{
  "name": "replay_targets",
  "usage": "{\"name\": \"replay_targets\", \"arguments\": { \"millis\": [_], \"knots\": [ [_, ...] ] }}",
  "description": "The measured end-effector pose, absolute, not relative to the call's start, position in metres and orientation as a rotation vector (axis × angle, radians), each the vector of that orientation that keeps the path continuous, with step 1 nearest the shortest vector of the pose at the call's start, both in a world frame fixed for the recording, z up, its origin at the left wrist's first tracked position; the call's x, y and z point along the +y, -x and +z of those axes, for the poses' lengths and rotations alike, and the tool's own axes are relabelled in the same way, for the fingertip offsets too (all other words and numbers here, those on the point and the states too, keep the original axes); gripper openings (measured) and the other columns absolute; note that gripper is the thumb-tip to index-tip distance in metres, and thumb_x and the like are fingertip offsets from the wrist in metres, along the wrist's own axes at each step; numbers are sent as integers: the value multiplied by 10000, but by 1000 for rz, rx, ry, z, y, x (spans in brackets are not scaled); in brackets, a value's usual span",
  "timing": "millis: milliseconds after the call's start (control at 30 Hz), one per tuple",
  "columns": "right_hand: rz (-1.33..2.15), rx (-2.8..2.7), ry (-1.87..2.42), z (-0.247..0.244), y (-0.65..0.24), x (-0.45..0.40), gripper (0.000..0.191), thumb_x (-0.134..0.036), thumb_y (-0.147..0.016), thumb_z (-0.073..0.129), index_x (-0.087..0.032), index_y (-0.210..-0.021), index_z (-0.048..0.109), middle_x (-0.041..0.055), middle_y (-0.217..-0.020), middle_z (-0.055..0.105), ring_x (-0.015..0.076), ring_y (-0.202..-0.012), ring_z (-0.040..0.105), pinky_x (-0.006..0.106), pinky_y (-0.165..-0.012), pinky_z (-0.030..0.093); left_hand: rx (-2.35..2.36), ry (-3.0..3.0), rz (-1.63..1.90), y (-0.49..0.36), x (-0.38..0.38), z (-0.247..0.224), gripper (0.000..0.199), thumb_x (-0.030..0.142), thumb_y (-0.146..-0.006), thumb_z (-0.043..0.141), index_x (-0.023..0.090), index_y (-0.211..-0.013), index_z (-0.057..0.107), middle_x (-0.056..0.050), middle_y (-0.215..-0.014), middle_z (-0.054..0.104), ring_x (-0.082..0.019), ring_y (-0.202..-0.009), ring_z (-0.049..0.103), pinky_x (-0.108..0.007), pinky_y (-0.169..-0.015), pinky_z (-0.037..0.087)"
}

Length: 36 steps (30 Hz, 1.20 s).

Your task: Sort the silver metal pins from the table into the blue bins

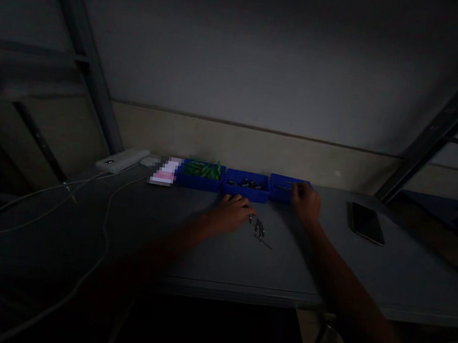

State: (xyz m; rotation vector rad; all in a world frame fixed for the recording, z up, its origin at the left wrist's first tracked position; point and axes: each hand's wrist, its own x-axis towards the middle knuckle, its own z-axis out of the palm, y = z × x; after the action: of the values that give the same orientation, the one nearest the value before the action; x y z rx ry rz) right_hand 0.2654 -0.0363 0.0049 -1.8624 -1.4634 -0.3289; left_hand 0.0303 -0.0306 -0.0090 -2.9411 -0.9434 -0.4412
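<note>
Three blue bins stand in a row at the back of the grey table. The left bin (200,183) holds green pieces, the middle bin (246,194) small dark metal parts, the right bin (280,193) thin metal pieces. My right hand (306,202) is at the right bin's right side, fingers bent down to its edge; what they hold, if anything, is hidden. In front of the middle bin, my left hand (231,213) reaches over the table, fingertips beside several small metal parts (260,228). A thin metal rod (263,242) lies just nearer.
A black phone (366,223) lies on the table (205,263) to the right. At the left are a white power strip or box (123,160), loose white cables (107,216) and a pixelated paper (167,172). Metal frame posts rise at both sides.
</note>
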Motion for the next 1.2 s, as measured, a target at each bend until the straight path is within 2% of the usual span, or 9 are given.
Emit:
{"name": "replay_targets", "arguments": {
  "millis": [167, 333, 467, 567, 733, 900, 1200],
  "knots": [
    [-327, -1322, 2059, 1, -283, -31, 397, -418, -880, 367, -141, -975, 636, 127, -837, 669, 197, -696, 601, 274, -594, 376, -1061, 2956, -437, -30, -29, -9, 156, 277, -875, 468, 210, -909, 605, -44, -999, 564, -219, -1013, 454, -370, -841, 332],
    [-269, -1462, 2136, 3, -272, -33, 378, -431, -877, 396, -182, -1078, 597, 124, -889, 678, 237, -747, 625, 300, -605, 393, -1224, 2938, -460, -20, -29, -8, 159, 230, -890, 417, 174, -880, 566, -46, -970, 591, -205, -960, 467, -354, -815, 348],
    [-238, -1688, 1970, 7, -248, -44, 346, -409, -882, 409, -179, -1055, 601, 98, -847, 682, 207, -730, 625, 280, -617, 396, -1254, 2914, -565, -20, -27, -8, 192, 200, -903, 369, 162, -884, 556, -52, -946, 602, -202, -923, 475, -347, -814, 366],
    [-124, -1990, 1691, 9, -223, -55, 289, -383, -875, 444, -188, -1009, 611, 59, -793, 678, 166, -677, 610, 255, -620, 395, -1218, 2899, -672, -20, -24, -10, 218, 195, -909, 345, 165, -889, 559, -57, -924, 601, -199, -911, 480, -336, -819, 377],
    [-66, -2301, 1348, 5, -196, -65, 218, -307, -865, 486, -187, -994, 614, 55, -895, 679, 141, -740, 605, 236, -665, 399, -1176, 2893, -814, -16, -18, -14, 231, 153, -892, 335, 176, -873, 564, -46, -872, 590, -182, -872, 496, -310, -810, 395],
    [-70, -2317, 1319, 2, -196, -67, 166, -262, -858, 498, -184, -944, 616, 55, -892, 673, 146, -754, 608, 238, -660, 392, -1271, 2903, -996, -15, -19, -10, 237, 181, -893, 326, 180, -887, 562, -35, -857, 572, -168, -874, 508, -301, -810, 418],
    [-85, -2275, 1303, 3, -195, -67, 189, -249, -882, 440, -166, -943, 599, 67, -875, 666, 144, -749, 597, 237, -676, 397, -1259, 2923, -1168, -17, -26, -4, 185, 197, -890, 359, 172, -909, 541, -32, -876, 581, -153, -876, 528, -284, -820, 428]
  ]
}}
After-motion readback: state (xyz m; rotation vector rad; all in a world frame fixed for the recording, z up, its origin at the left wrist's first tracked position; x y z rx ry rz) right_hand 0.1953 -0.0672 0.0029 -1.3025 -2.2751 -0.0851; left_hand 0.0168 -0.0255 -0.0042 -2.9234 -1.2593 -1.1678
